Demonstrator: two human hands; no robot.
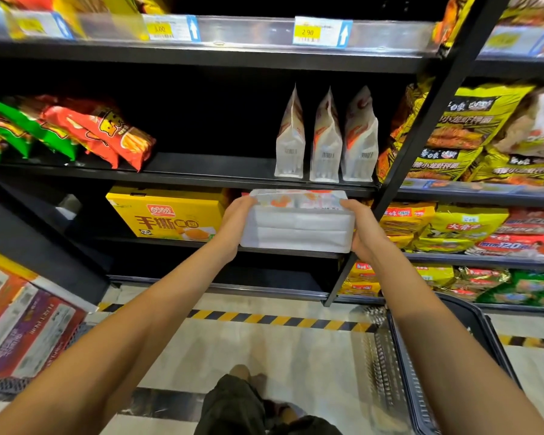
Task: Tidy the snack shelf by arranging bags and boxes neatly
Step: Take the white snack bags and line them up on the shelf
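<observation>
Hands clamp the white bags (297,229) between them, left hand (233,226) and right hand (363,230) squeezing each end, so we keep the bundle together below the shelf (201,171).

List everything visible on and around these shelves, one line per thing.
white bags held: a stack, white, between both hands before the lower shelf
standing pouches: three, white, upright on the middle shelf
yellow box: one, yellow, lower shelf, left of the hands
chip bags: several, red and green, middle shelf left
yellow bags: many, yellow, right bay
price tags: three clear, yellow and white, top rail
basket: one, black, floor right
left hand: grips stack's left end
right hand: grips stack's right end
</observation>
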